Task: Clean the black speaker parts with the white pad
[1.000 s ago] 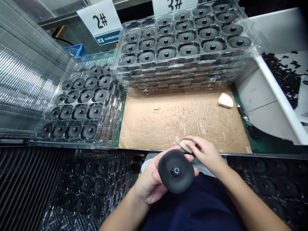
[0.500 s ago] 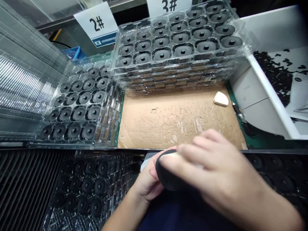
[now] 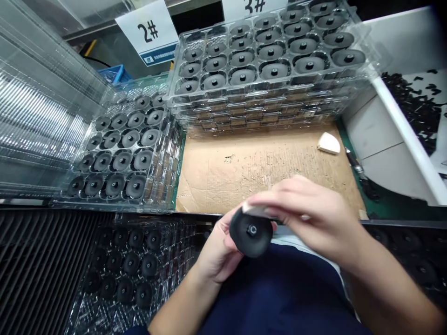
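My left hand (image 3: 218, 251) cradles a round black rubbery part (image 3: 252, 235), its central hub facing me. My right hand (image 3: 303, 214) lies across the part's upper edge, pinching a pale foam pad (image 3: 253, 210) against that rim. The pad is mostly hidden by my fingers. A second pale wedge-shaped foam pad (image 3: 328, 143) lies on the worn cardboard sheet (image 3: 240, 181), well beyond my right hand.
Stacked clear trays (image 3: 265, 95) of black round parts stand ahead, with another tray (image 3: 122, 149) left and one (image 3: 127, 265) below. Signs 2# (image 3: 148, 32) and 3# (image 3: 253, 6) stand behind. A white-walled bin (image 3: 412, 111) holds black scraps. A small tool (image 3: 354, 163) lies beside the cardboard.
My right hand has moved from behind the black part, across its top, to its upper rim with the pad. The part now shows its hub again and sits slightly higher.
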`<state>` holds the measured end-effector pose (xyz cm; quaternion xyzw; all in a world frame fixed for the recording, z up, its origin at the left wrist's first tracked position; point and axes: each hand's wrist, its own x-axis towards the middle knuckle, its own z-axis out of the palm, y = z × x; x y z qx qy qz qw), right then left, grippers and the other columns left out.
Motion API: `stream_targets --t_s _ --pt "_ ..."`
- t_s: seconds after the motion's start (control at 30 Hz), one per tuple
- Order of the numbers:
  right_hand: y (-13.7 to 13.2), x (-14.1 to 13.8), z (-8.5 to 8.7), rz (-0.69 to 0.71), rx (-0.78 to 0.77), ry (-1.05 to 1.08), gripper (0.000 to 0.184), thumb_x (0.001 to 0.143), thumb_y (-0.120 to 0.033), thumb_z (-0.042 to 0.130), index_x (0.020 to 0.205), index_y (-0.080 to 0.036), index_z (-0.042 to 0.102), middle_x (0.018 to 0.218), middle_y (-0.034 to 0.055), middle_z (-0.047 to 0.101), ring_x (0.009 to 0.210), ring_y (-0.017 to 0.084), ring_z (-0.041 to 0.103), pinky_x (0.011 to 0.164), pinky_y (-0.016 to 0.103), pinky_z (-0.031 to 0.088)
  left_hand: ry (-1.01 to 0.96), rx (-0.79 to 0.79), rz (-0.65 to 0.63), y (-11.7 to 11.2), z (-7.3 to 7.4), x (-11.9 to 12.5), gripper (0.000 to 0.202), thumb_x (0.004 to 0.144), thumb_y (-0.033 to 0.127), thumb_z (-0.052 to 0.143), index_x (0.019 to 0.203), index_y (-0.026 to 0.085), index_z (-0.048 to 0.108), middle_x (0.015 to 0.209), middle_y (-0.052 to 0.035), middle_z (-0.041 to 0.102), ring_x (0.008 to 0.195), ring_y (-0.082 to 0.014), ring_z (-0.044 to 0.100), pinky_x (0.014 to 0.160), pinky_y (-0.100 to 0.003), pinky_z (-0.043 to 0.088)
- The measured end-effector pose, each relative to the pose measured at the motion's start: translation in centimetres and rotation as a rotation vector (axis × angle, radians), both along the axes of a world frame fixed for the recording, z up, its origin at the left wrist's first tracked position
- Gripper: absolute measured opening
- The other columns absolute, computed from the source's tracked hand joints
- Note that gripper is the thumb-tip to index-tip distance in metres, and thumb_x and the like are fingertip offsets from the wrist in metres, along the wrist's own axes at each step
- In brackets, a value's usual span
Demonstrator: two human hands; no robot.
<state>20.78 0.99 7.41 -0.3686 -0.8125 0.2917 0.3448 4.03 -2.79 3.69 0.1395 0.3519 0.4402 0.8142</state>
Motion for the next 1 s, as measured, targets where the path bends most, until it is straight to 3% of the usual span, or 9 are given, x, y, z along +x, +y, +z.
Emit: stream_targets --t_s 0.13,0.3,0.37,0.43,0.53,0.6,0.73,0.9,1.0 --pt "-1.0 1.1 -4.0 -0.289 -0.325 0.001 0.02 0.091 -0.027 0.051 0.102 -0.025 0.067 0.09 0.001 0.069 0.08 0.014 0.063 0.064 0.024 0.045 -0.088 -0.026 0.086 0.0 -0.2 -0.6 0.053 0.055 0.038 0.083 0.104 0.025 0.067 0.107 -0.0025 0.071 0.092 -0.0199 0.069 0.084 -0.026 0.051" --pt "-2.7 0.8 -8.8 -0.348 -0.398 -0.032 0.021 0.088 -0.027 0.053 0.097 -0.02 0.071 0.075 0.0022 0.069 0.064 0.015 0.063 0.057 0.026 0.048 -0.064 -0.036 0.114 0.1 -0.2 -0.8 0.054 0.056 0.04 0.081 0.105 0.024 0.067 0.108 -0.0021 0.07 0.091 -0.0196 0.069 0.084 -0.027 0.052" --pt "-2.6 0.7 -7.9 -0.388 -0.392 -0.045 0.023 0.088 -0.028 0.053 0.1 -0.019 0.07 0.076 0.0029 0.069 0.061 0.015 0.061 0.054 0.026 0.046 -0.062 -0.04 0.105 0.1 -0.1 -0.6 0.055 0.054 0.04 0.082 0.105 0.024 0.067 0.108 -0.0022 0.07 0.092 -0.0201 0.068 0.084 -0.027 0.052" --pt "-2.5 0.4 -5.3 -0.456 -0.315 -0.026 0.026 0.09 -0.028 0.051 0.11 -0.021 0.066 0.09 0.0042 0.069 0.07 0.015 0.062 0.057 0.026 0.046 -0.065 -0.044 0.101 0.1 0.0 -0.1 0.055 0.053 0.039 0.082 0.105 0.025 0.066 0.11 -0.0014 0.069 0.095 -0.0207 0.067 0.086 -0.028 0.051" --pt "-2.6 -1.0 -0.7 -0.491 0.009 0.008 0.03 0.09 -0.021 0.051 0.119 -0.019 0.059 0.103 0.0063 0.068 0.083 0.017 0.062 0.072 0.028 0.048 -0.04 -0.052 0.108 0.1 0.3 0.5 0.05 0.058 0.037 0.081 0.104 0.024 0.066 0.109 -0.0015 0.069 0.097 -0.0191 0.065 0.085 -0.027 0.051" --pt "-2.9 -2.2 1.2 -0.372 0.163 0.015 0.03 0.089 -0.015 0.05 0.117 -0.012 0.059 0.098 0.0087 0.069 0.084 0.018 0.062 0.079 0.031 0.048 -0.023 -0.059 0.114 0.1 0.5 0.6 0.046 0.06 0.033 0.081 0.102 0.023 0.066 0.106 -0.0014 0.069 0.099 -0.0173 0.064 0.087 -0.025 0.049" --pt "-2.6 -3.3 1.7 -0.042 -0.049 0.015 0.023 0.088 -0.01 0.046 0.102 -0.014 0.064 0.086 0.004 0.07 0.074 0.014 0.063 0.068 0.026 0.051 0.002 -0.039 0.136 0.0 0.7 0.5 0.049 0.056 0.026 0.084 0.102 0.028 0.066 0.103 0.0023 0.07 0.098 -0.017 0.064 0.088 -0.027 0.049" --pt "-2.0 -3.4 0.8 -0.217 0.108 0.038 0.026 0.09 -0.012 0.043 0.109 -0.009 0.06 0.089 0.009 0.069 0.08 0.018 0.062 0.073 0.033 0.05 0.007 -0.053 0.069 -0.1 0.8 0.8 0.039 0.057 0.032 0.083 0.092 0.022 0.069 0.088 0.0008 0.072 0.093 -0.0162 0.066 0.09 -0.025 0.048" --pt "-3.3 -2.0 0.8 -0.067 0.037 0.049 0.024 0.088 -0.009 0.046 0.108 -0.013 0.06 0.087 0.0049 0.068 0.076 0.014 0.06 0.071 0.027 0.048 -0.068 -0.042 0.06 -0.2 0.9 0.3 0.048 0.054 0.026 0.085 0.099 0.027 0.069 0.1 0.0028 0.072 0.094 -0.0147 0.066 0.09 -0.024 0.048"
